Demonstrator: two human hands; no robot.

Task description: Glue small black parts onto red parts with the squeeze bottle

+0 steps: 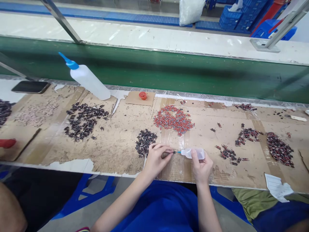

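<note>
My left hand (158, 159) pinches a small dark part (172, 152) between thumb and fingers, just right of a pile of black parts (145, 141). My right hand (202, 167) is closed around a small translucent squeeze bottle (198, 153), held on its side. The bottle's thin blue tip points left and meets, or nearly meets, the dark part; contact is too small to make out. Beyond both hands lies a heap of small red parts (172, 118) with dark and silvery ends.
Cardboard (120, 141) covers the bench. At the left are a large white bottle (89, 80), a black pile (84, 120) and a phone (31, 86). Red-and-black assembled pieces (279, 149) lie right, near a torn paper (277, 187). A red cup (142, 95) and green conveyor belt (154, 71) are behind.
</note>
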